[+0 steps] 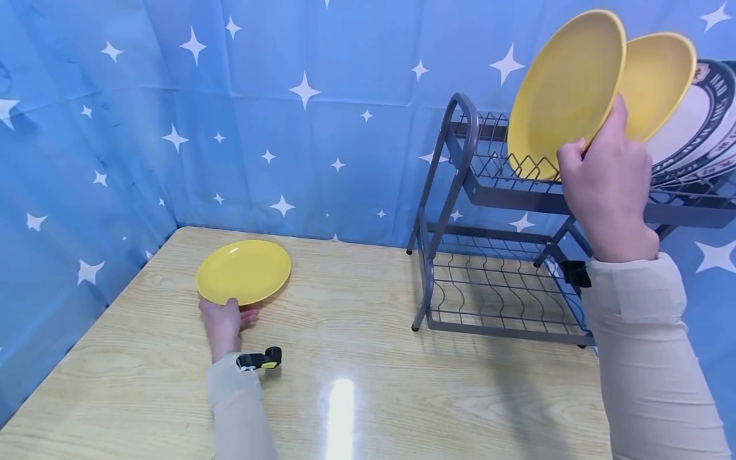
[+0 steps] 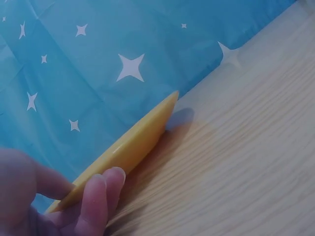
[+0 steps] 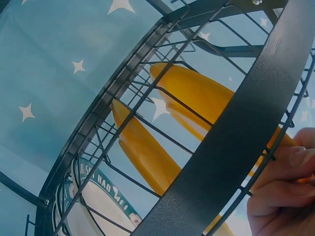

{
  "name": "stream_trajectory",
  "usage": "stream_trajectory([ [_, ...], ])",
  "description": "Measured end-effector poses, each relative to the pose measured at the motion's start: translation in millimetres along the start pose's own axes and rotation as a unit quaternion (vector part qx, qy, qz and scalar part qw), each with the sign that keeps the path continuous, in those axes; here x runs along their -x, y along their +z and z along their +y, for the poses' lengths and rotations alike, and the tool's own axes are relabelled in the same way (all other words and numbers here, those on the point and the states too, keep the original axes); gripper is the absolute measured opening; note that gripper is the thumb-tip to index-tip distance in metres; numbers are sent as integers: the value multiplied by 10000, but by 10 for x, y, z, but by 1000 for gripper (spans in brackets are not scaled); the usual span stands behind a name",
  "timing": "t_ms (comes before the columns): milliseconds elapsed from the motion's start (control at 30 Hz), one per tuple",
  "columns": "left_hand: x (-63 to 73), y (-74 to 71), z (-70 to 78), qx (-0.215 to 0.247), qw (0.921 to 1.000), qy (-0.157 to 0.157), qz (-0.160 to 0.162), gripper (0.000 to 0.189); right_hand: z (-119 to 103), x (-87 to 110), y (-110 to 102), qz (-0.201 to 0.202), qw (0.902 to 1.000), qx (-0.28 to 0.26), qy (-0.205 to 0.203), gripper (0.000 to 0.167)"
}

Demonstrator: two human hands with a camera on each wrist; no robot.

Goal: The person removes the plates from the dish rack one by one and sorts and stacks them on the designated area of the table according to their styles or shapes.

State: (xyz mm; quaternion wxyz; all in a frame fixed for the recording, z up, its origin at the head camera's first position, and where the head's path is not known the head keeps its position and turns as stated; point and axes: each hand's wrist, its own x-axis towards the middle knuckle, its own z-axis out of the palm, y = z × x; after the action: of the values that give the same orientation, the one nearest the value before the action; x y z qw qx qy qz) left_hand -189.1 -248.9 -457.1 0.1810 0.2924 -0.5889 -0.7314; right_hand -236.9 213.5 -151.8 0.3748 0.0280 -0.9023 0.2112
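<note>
On the left, my left hand [image 1: 223, 324] pinches the near rim of a round yellow plate [image 1: 244, 271], thumb on top and fingers underneath. The left wrist view shows this plate [image 2: 140, 140] tilted close over the wooden table, casting a shadow. My right hand [image 1: 612, 182] grips the lower right edge of another yellow plate [image 1: 566, 89], which stands upright in the top tier of a dark metal dish rack [image 1: 517, 199]. From below, in the right wrist view, the gripped plate [image 3: 197, 91] sits among the rack's wires.
Right behind the gripped plate stands another yellow plate [image 1: 661, 80], then several white plates [image 1: 678, 128] with dark lettered rims. The rack's lower wire tier [image 1: 500, 287] is near the tabletop [image 1: 345, 319]. A blue star-patterned curtain [image 1: 345, 128] hangs behind and to the left.
</note>
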Motion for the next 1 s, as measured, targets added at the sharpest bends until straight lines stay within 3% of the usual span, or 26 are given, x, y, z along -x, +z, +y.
stream_trajectory([
  [267, -12, -70, 8, -141, 9992, -323, -178, 48, -10, 6, 31, 158, 9998, 23, -122, 56],
  [467, 17, -82, 27, -281, 9987, -299, -290, 46, -2, 10, 34, 363, 9993, -12, -127, 57],
  [733, 29, -114, 67, -905, 9941, -600, -54, 56, 45, 34, 72, 676, 9977, -80, 1, 59],
  [900, 6, -147, 112, -1037, 9931, -456, 298, 70, 52, 61, 53, 944, 9954, -53, -158, 55],
  [1000, -2, -154, 136, -896, 9945, -368, 398, 69, 45, 72, 32, 1143, 9930, -3, -303, 53],
])
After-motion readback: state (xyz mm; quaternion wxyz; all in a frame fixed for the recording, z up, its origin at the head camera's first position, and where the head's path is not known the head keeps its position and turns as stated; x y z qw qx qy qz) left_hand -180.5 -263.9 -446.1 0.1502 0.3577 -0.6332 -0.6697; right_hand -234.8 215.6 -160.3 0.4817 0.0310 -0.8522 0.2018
